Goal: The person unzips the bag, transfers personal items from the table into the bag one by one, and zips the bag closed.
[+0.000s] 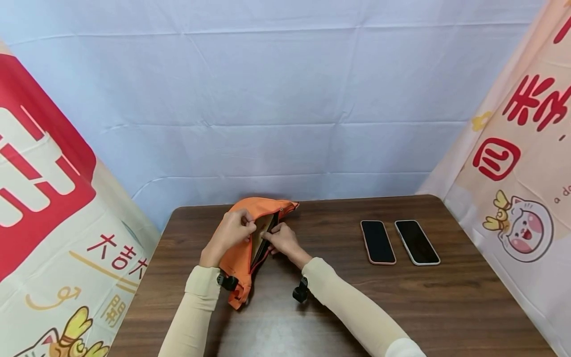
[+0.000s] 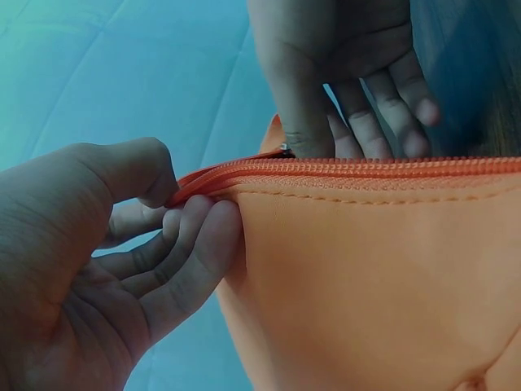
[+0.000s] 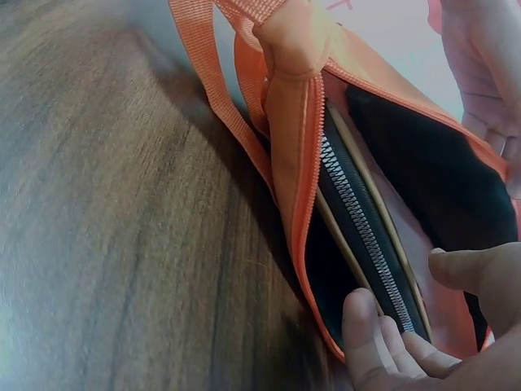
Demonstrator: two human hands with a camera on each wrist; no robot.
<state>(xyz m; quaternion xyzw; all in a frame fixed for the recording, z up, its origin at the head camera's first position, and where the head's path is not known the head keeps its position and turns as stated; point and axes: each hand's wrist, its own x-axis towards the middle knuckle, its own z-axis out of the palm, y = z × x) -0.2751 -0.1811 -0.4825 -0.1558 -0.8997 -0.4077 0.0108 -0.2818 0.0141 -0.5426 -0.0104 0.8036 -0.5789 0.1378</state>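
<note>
An orange bag (image 1: pixel 236 253) with straps stands on the table, its zipped mouth spread wide. My left hand (image 1: pixel 233 230) pinches the far edge of that mouth; in the left wrist view its thumb and fingertips grip the orange zipper (image 2: pixel 326 169). Inside the bag lies a black zip pouch (image 3: pixel 366 232) with tan edging and a silver zipper. At the bag's mouth, my right hand (image 1: pixel 284 239) holds one end of the pouch, with the thumb on one side and the fingers on the other. The lower part of the pouch is hidden within the bag.
Two phones lie side by side to the right, one with a pinkish case (image 1: pixel 378 243) and one with a white case (image 1: pixel 417 243). They rest on the dark wooden table (image 1: pixel 339 297). A white cloth (image 1: pixel 285 99) hangs behind, with printed cloths at both sides.
</note>
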